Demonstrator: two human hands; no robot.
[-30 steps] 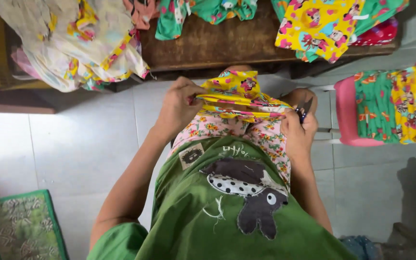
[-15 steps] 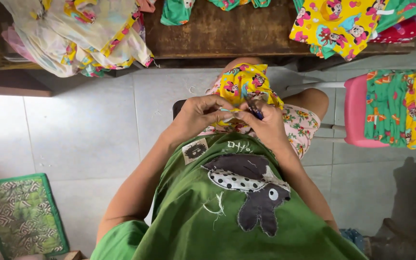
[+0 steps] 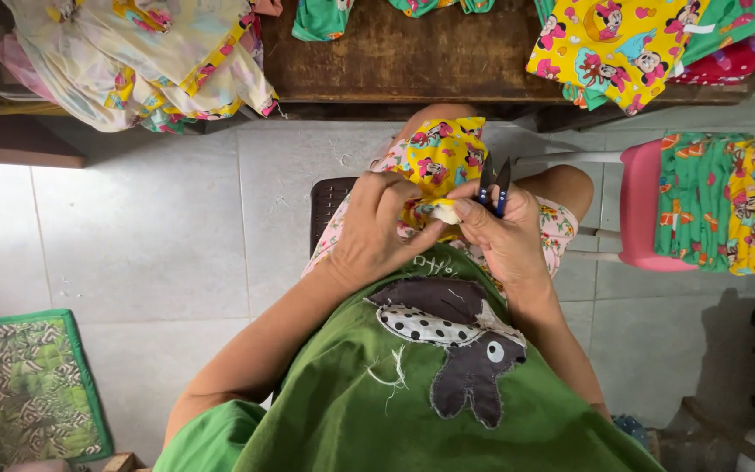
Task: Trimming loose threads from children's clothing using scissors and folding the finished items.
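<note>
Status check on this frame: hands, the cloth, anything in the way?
Left hand pinching the yellow printed cloth on the lap. Right hand gripping small thread snips, blades up beside the cloth. Nothing between hands and cloth.

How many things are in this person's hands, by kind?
Yellow printed garment, pinched by the left hand: 1
Small thread snips, in the right hand: 1
Total: 2

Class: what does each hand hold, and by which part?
Left hand pinches the yellow cloth at its near edge; right hand grips snips by the handle.
</note>
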